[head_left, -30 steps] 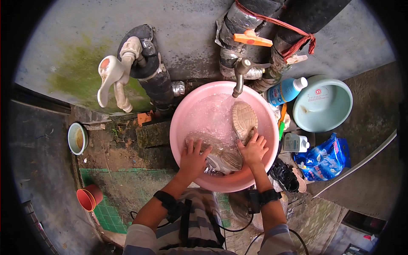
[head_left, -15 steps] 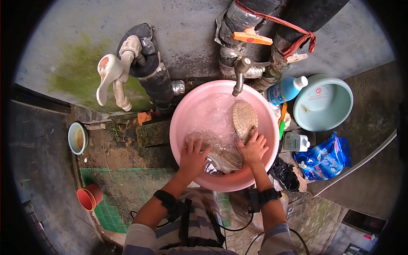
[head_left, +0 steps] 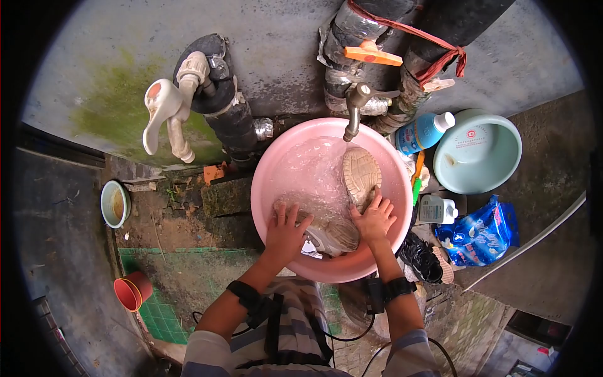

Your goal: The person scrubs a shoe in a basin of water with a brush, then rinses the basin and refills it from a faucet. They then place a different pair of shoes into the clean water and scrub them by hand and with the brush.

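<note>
Water fills part of a pink basin [head_left: 266, 160], which stands under a metal tap [head_left: 353, 119]. Two shoes lie in it. One shoe [head_left: 362, 173] is sole up at the right side, and my right hand [head_left: 375, 217] rests on its lower end with fingers spread. The other shoe [head_left: 333, 235] lies lower, partly under water. My left hand [head_left: 286, 232] is spread over its left end, fingertips at the water. Neither hand is closed round anything.
Right of the basin are a blue bottle [head_left: 424, 134], a pale green basin [head_left: 480, 157], a white bottle [head_left: 438, 210], a blue bag [head_left: 477, 234] and a black shoe [head_left: 419, 257]. A white tap [head_left: 164, 116] hangs at the left; a red pot [head_left: 133, 291] stands lower left.
</note>
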Tool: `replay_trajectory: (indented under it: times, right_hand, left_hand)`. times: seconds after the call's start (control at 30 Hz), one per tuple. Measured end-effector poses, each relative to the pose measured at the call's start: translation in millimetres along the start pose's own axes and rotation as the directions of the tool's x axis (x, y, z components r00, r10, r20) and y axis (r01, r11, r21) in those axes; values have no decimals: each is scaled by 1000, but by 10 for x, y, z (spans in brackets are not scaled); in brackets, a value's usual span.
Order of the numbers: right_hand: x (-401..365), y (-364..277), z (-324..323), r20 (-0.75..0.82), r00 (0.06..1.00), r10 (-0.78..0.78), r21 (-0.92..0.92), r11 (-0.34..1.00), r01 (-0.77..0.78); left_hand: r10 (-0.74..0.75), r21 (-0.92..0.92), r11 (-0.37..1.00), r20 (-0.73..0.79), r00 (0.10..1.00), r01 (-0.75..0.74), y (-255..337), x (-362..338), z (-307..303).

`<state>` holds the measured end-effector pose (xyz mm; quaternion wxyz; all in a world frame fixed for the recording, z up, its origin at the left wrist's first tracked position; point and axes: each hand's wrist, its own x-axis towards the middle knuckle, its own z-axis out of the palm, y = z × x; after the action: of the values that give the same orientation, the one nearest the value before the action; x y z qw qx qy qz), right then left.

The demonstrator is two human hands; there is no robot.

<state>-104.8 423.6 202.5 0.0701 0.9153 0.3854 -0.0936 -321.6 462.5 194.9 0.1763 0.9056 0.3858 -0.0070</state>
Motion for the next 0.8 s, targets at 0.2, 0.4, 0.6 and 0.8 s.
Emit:
replay_trajectory:
  times: [0.2,0.4,0.6,0.8]
  right_hand:
    - [-2,7,-52,16,1000,-9,37,999,8]
    - [-3,9,-127,67,998,-11,96,995,4]
    - [-10,-11,-176,-16,994,-109,147,983,110]
    - [-12,-202,-308,-159,950,-270,430,847,313]
  left_hand:
    - [9,-53,999,22,1000,-8,-9,-5,-2]
    - [21,-71,997,-11,1000,-22,-12,-22,-6]
    - [25,-87,996,-55,998,-30,-16,-30,1]
    - [33,-138,989,-71,997,-43,-12,-38,-34]
